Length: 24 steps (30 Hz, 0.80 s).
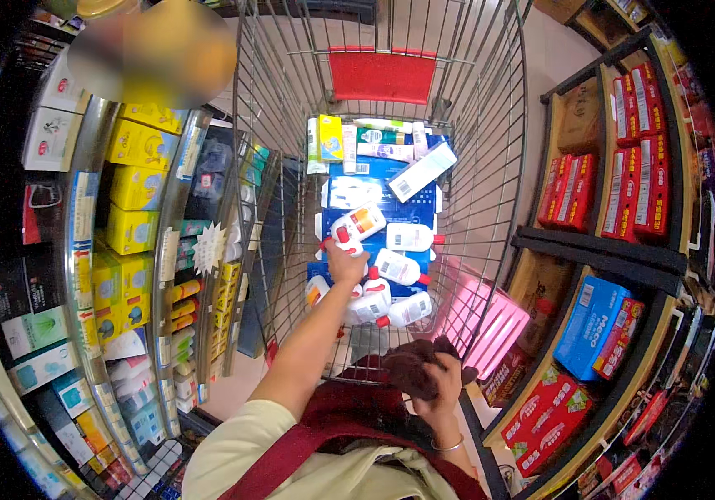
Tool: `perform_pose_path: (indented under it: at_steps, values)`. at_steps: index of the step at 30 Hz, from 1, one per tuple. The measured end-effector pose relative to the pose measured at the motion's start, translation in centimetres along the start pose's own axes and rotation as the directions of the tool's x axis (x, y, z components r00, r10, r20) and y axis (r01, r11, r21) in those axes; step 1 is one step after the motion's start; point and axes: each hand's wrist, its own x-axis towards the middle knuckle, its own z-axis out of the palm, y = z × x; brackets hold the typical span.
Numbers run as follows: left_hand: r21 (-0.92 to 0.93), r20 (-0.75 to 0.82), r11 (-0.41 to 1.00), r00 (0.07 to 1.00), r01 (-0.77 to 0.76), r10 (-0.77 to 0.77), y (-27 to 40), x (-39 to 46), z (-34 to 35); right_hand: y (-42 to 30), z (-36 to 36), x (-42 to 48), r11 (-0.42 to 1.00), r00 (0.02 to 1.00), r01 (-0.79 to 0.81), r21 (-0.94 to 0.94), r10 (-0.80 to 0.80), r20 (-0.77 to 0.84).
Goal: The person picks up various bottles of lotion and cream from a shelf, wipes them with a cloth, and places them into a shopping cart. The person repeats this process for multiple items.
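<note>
My left hand (347,265) reaches down into a wire shopping cart (517,187), its fingers around a white bottle with a red cap (350,245). Just beyond it lies a white bottle with an orange label (360,220). Several more white, red-capped bottles lie around the hand, among them one bottle on its side (409,237) and another bottle (411,309) nearer to me. Beneath them is flattened blue cardboard (367,169). At the cart's near end my right hand (442,382) is closed on a dark brown cloth (409,369).
Tubes (385,152), a yellow box (331,139) and a white carton (422,172) lie at the cart's far end. A shelf with yellow boxes (135,187) stands left. On the right, wooden shelving (573,119) holds red packs (635,187); a pink slatted plastic item (489,319) is beside the cart.
</note>
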Motion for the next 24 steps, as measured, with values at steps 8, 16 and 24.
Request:
perform_pose_path:
  at_steps: [8,16,24]
  values:
    - [-0.612,0.066,0.716,0.881,-0.334,0.468,9.5,-12.1,-17.3,-4.3,-0.1,4.5,0.79,0.956,-0.283,0.543,0.276,0.097]
    - [-0.821,-0.268,0.367,0.862,-0.438,0.43,10.6,-23.3,-32.0,-19.8,0.5,8.1,0.814,0.942,0.265,0.516,-0.333,0.043]
    - [-0.398,-0.687,0.173,0.418,-0.901,0.594,6.4,-32.5,-45.2,-30.5,2.6,3.3,0.475,0.904,-0.007,0.88,-0.373,0.208]
